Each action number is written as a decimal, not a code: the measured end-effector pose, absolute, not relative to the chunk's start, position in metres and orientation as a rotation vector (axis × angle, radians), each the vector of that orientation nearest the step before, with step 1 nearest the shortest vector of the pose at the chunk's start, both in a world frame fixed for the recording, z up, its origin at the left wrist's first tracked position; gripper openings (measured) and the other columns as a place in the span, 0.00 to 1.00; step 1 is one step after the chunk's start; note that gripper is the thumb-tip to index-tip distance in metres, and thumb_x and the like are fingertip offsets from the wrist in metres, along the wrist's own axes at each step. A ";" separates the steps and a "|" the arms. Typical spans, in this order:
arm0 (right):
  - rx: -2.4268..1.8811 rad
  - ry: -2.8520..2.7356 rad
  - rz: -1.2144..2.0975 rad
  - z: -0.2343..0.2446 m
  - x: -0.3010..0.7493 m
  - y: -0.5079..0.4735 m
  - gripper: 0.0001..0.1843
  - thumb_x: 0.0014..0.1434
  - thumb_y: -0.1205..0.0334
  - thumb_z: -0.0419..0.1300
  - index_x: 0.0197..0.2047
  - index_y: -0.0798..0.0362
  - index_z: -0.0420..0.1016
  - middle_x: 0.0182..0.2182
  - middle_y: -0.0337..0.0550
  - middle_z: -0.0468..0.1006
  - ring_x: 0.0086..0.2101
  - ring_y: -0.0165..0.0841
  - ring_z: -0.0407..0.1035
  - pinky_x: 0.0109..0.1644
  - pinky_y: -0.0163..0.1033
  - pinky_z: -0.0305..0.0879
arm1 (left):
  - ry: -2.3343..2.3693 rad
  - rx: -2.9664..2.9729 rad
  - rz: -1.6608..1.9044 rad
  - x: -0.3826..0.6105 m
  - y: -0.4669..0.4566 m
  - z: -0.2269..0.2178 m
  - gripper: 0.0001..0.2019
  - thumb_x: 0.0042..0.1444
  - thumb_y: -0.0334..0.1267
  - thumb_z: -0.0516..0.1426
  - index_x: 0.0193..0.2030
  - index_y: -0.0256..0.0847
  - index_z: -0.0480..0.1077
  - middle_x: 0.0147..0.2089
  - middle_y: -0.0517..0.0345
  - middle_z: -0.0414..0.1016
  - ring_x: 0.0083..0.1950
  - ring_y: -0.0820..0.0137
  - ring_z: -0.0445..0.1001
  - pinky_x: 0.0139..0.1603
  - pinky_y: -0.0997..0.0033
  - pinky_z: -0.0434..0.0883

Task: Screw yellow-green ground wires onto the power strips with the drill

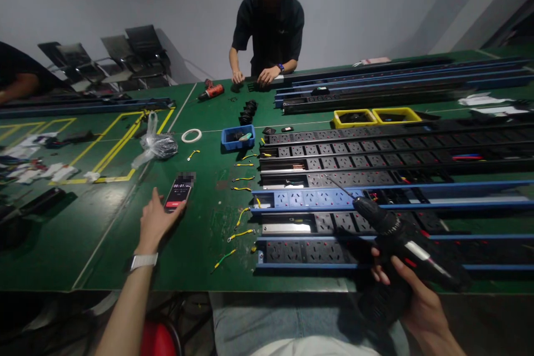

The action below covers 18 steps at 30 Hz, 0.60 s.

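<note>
A cordless drill (417, 256), black with a long driver bit, is gripped in my right hand (421, 300). The bit points up and left over the blue-edged socket strip (308, 198). My left hand (158, 219) rests at the lower end of a phone (179, 193), its fingers spread and the thumb at the phone's near edge. On the phone's screen a timer and a red button show. Several socket strips, some with black rails and some with blue, lie side by side. Short yellow-green wires (241, 235) with ring ends lie by their left ends.
Across the green table (208, 189) a co-worker (269, 33) handles small black parts. A blue bin (237, 138), a yellow bin (354, 117), a white tape ring (191, 136), a plastic bag (161, 144) and an orange drill (211, 91) stand or lie about. Another person's arm shows far left.
</note>
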State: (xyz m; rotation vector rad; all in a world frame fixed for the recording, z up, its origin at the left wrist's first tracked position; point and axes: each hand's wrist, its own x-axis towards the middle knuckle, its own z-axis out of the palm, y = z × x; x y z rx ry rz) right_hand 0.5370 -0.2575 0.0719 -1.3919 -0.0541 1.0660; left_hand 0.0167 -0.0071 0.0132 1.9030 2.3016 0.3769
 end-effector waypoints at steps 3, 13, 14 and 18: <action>-1.375 -0.121 1.071 0.070 0.537 -0.257 0.24 0.33 0.50 0.78 0.34 0.52 0.84 0.32 0.46 0.81 0.21 0.28 0.62 0.24 0.37 0.68 | 2.366 1.929 0.216 0.049 0.013 0.022 0.58 0.53 0.68 0.55 0.76 0.26 0.37 0.62 0.24 0.66 0.62 0.35 0.66 0.57 0.37 0.66; -1.312 -0.203 1.110 0.062 0.539 -0.263 0.21 0.39 0.47 0.77 0.34 0.51 0.84 0.30 0.44 0.79 0.21 0.27 0.60 0.26 0.36 0.66 | 2.433 1.733 0.220 0.073 0.030 0.035 0.57 0.56 0.60 0.57 0.76 0.34 0.26 0.65 0.23 0.60 0.64 0.30 0.61 0.56 0.27 0.64; -1.307 -0.199 1.106 0.062 0.538 -0.263 0.22 0.38 0.47 0.77 0.34 0.51 0.84 0.30 0.44 0.79 0.21 0.26 0.61 0.27 0.35 0.66 | 2.420 1.740 0.222 0.072 0.027 0.036 0.57 0.56 0.59 0.58 0.76 0.31 0.25 0.65 0.21 0.59 0.65 0.30 0.60 0.57 0.27 0.63; -1.320 -0.223 1.110 0.066 0.535 -0.261 0.22 0.38 0.46 0.77 0.33 0.53 0.84 0.30 0.44 0.79 0.21 0.26 0.62 0.26 0.35 0.65 | 2.342 1.978 0.447 0.079 0.008 0.049 0.47 0.60 0.55 0.56 0.75 0.26 0.42 0.68 0.21 0.53 0.69 0.30 0.52 0.59 0.28 0.62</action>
